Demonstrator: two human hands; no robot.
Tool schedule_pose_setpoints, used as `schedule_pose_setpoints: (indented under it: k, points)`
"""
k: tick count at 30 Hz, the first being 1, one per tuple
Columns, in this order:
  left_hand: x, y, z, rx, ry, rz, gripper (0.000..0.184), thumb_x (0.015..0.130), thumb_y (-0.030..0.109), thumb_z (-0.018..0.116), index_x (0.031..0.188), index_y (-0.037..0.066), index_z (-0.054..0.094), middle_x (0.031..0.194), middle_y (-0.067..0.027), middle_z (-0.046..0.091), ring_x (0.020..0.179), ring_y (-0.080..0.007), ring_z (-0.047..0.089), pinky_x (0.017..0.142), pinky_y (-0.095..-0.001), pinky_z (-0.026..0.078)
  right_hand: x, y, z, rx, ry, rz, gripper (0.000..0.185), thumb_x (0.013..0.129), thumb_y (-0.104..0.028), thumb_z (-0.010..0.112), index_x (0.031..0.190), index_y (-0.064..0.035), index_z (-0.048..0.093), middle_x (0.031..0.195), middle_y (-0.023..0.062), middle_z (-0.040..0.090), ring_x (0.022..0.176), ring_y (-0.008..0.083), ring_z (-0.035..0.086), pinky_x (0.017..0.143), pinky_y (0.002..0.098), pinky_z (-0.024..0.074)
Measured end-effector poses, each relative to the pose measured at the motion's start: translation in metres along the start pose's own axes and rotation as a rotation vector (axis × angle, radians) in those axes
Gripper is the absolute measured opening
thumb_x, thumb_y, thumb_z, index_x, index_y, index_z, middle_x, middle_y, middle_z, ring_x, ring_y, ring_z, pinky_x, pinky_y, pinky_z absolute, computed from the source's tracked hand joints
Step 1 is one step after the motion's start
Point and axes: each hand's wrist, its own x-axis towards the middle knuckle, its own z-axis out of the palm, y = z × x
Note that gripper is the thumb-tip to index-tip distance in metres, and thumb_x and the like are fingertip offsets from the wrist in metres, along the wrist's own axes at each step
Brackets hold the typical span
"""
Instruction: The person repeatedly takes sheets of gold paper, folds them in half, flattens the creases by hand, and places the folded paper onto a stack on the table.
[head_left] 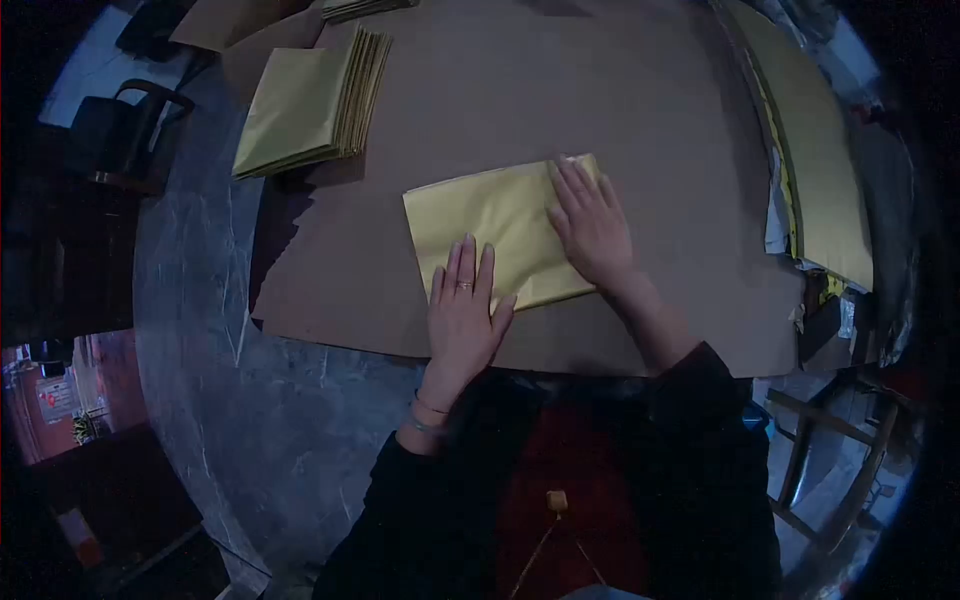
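A folded yellow paper packet (pixel 500 225) lies flat on the brown cardboard sheet (pixel 680 190) in front of me. My left hand (pixel 463 310) rests on its lower left part, palm down with the fingers stretched out; a ring and wristbands show on it. On the packet's right end lies my right hand (pixel 592 225), flat, its fingers pointing up toward the top edge. Neither hand grips anything.
A stack of folded yellow paper (pixel 310 105) sits at the upper left of the cardboard. Long yellow sheets (pixel 810 150) are piled along the right edge. A dark kettle-like object (pixel 135 130) stands at far left, and a metal frame (pixel 835 455) is at lower right.
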Motion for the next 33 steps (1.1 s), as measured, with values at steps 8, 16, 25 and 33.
schedule_pose_setpoints:
  k: [8,16,25,33]
  points:
    - [-0.002,-0.001,-0.005,-0.006,0.011,-0.018,0.063,0.093,0.038,0.05,0.142,0.002,0.033,0.15,-0.0174,0.027,0.139,-0.0356,0.023,0.111,-0.0506,0.02,0.0,0.017,0.003,-0.057,0.032,0.131,0.052,0.099,-0.035,0.034,0.143,-0.0075,0.031,0.151,0.0061,0.029,0.138,0.0221,0.027,0.114,0.0459,0.0188]
    - [0.015,0.031,-0.017,0.001,0.048,0.0,0.058,0.092,0.032,0.051,0.137,-0.002,0.038,0.145,-0.0195,0.033,0.136,-0.0334,0.029,0.109,-0.0499,0.025,0.0,0.018,0.009,-0.049,0.055,0.156,0.052,0.099,-0.035,0.034,0.142,-0.0063,0.032,0.15,0.0085,0.03,0.139,0.0223,0.027,0.113,0.0484,0.0193]
    - [0.079,0.042,0.035,-0.02,0.088,0.115,0.053,0.095,0.027,0.042,0.139,-0.002,0.035,0.144,-0.0185,0.035,0.134,-0.0342,0.033,0.108,-0.0488,0.027,0.0,0.019,0.011,-0.051,0.08,0.138,0.051,0.098,-0.032,0.039,0.14,-0.0053,0.036,0.149,0.0095,0.031,0.138,0.0242,0.029,0.111,0.0514,0.0199]
    - [0.097,0.032,0.037,0.006,0.083,0.048,0.059,0.092,0.033,0.044,0.141,0.002,0.033,0.148,-0.0132,0.031,0.137,-0.0275,0.029,0.112,-0.0442,0.023,0.001,0.018,0.005,-0.014,0.009,0.166,0.052,0.098,-0.033,0.036,0.142,-0.0057,0.032,0.151,0.0101,0.028,0.139,0.024,0.026,0.112,0.0522,0.0173]
